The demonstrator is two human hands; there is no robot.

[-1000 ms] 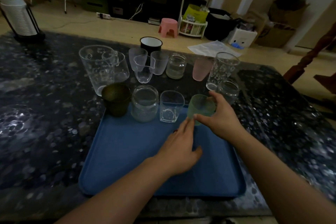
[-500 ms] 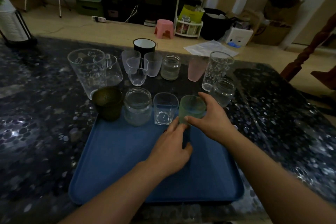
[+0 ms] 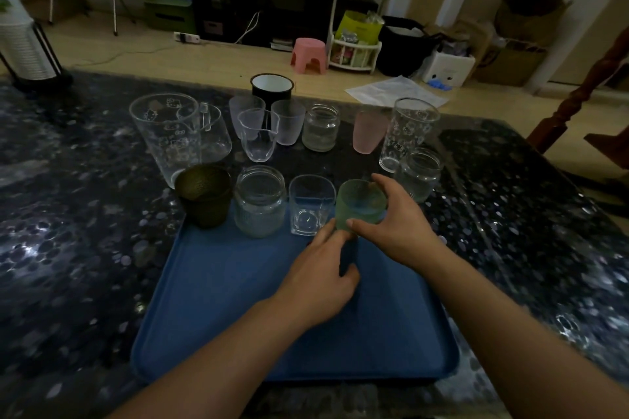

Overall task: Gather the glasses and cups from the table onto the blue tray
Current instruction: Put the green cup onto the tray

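The right hand (image 3: 396,228) grasped a frosted green cup (image 3: 360,204), thumb on its near side and fingers curled round the far rim, at the far edge of the blue tray (image 3: 218,309). The left hand (image 3: 318,286) lay over the tray with fingers loosely extended, their tips touching the green cup's base, gripping nothing. Along the tray's far edge, left of the green cup, stood a square clear tumbler (image 3: 311,206), a ribbed glass jar (image 3: 260,202) and a dark olive cup (image 3: 206,194). Farther off on the dark speckled table (image 3: 68,214) stood a large clear pitcher (image 3: 166,136), a small spouted glass (image 3: 258,136), two frosted cups, a small jar (image 3: 321,127), a pink cup (image 3: 369,133), a tall printed glass (image 3: 408,133), another jar (image 3: 420,173) just right of the right hand, and a black enamel mug (image 3: 272,87).
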